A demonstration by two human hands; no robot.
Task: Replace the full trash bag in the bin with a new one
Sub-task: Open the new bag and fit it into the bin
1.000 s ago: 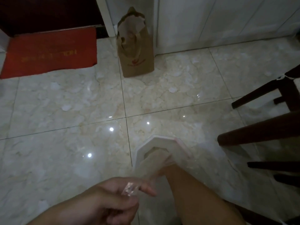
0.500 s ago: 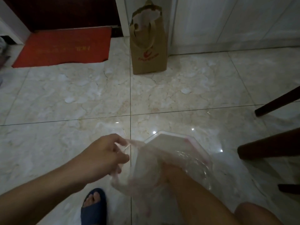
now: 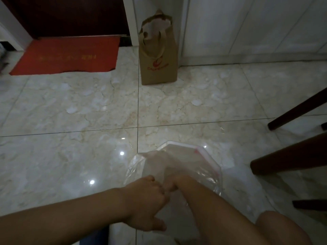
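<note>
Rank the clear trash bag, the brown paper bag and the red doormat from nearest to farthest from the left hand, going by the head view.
From the left hand:
1. Clear trash bag: at the fingers, over the white bin just ahead to the right.
2. Brown paper bag: far ahead, standing by the white cabinet.
3. Red doormat: far ahead to the left, at the dark door.

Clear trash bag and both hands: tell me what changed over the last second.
The left hand came in from the left to meet the right hand at the near edge of the clear trash bag; both sets of fingers now pinch the plastic there. The bag has spread over the white bin. The paper bag and red doormat lie as before.
</note>
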